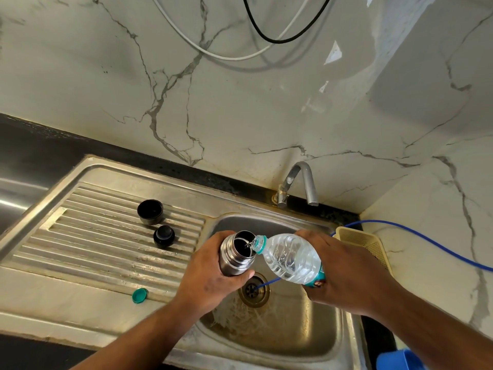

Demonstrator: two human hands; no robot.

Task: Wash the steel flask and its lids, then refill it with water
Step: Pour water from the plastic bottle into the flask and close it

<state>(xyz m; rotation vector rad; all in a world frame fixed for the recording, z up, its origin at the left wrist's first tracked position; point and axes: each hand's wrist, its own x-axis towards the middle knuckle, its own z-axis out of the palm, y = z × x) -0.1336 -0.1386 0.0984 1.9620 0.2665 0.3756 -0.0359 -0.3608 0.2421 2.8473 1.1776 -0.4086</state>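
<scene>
Marble-veined wall tiles are backing a steel sink and its ribbed drainboard, and I am following the work through the head camera. Fingers of the left hand are curling round the steel flask, gripping it open-mouthed and tilted above the drain. The right hand is wrapping the plastic bottle, tipping its neck against the flask's rim, and a thin stream seems to be passing between the two mouths. How full the flask is getting, I cannot tell. Further out on the left, the cup lid is sitting mouth up on the drainboard, with the black stopper just near of it. The bottle's green cap is lying on the near ledge. I am judging the washing done and the refill under way, with fitting both lids left.
</scene>
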